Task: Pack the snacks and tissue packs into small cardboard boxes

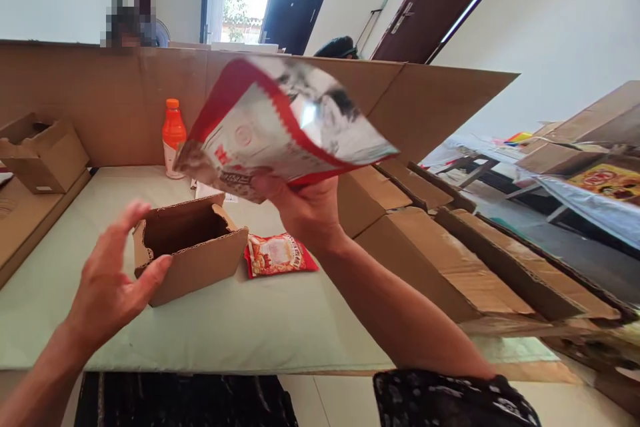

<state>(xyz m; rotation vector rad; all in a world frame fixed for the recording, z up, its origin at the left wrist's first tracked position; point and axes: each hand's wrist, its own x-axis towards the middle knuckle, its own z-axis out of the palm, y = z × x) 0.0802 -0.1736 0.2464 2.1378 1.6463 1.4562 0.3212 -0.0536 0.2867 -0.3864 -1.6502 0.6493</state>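
Observation:
My right hand (310, 207) grips a red and white snack bag (280, 127) by its lower edge, holding it tilted above the table. Motion blurs the bag's print. With fingers apart, my left hand (115, 273) is beside the near left corner of an open cardboard box (200, 260); I cannot tell whether it touches the box. The box stands on the pale green table top, and its inside is dark. Just right of it lies a small red food packet (280, 255), below the raised bag.
An orange-capped bottle (173, 140) stands by the cardboard partition (115, 100) at the back. Another cardboard box (45, 153) is at the far left. Long cardboard trays (440, 253) line the right side. A person's head (127, 23) shows beyond the partition.

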